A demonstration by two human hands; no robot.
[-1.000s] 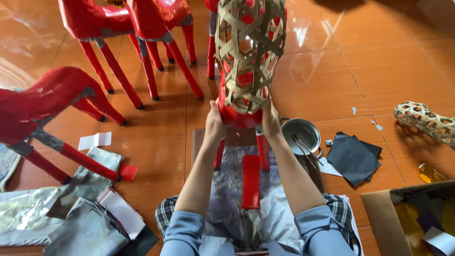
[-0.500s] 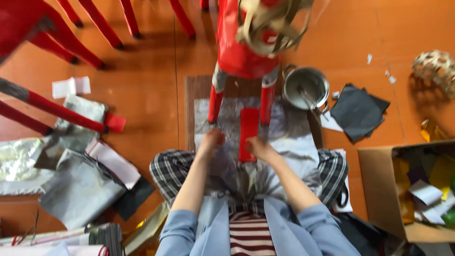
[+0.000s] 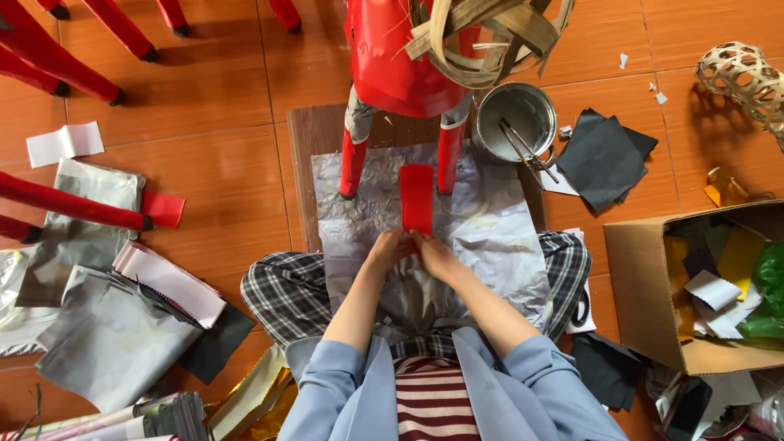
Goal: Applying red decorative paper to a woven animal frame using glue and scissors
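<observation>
Head view: the left hand (image 3: 390, 247) and right hand (image 3: 431, 251) both pinch the near end of a red paper strip (image 3: 416, 198), which lies on the silver sheet (image 3: 490, 245) spread over the board on the floor, between the 2 front legs of the red figure (image 3: 392, 57). This looks like smoothing the strip; lifting it cleanly would call for an even grip from both hands.

Open silver foil sheet (image 3: 498, 245) at frame centre, passable on either side of flat red paper strip (image 3: 416, 198). Blocked above by two red-wrapped legs (image 3: 353, 162) of red paper-covered figure (image 3: 392, 49). Upper right hemmed by round metal bowl (image 3: 516, 110); right edge by open cardboard box (image 3: 645, 278). Bare orange tile floor (image 3: 220, 98) free at upper left.
</observation>
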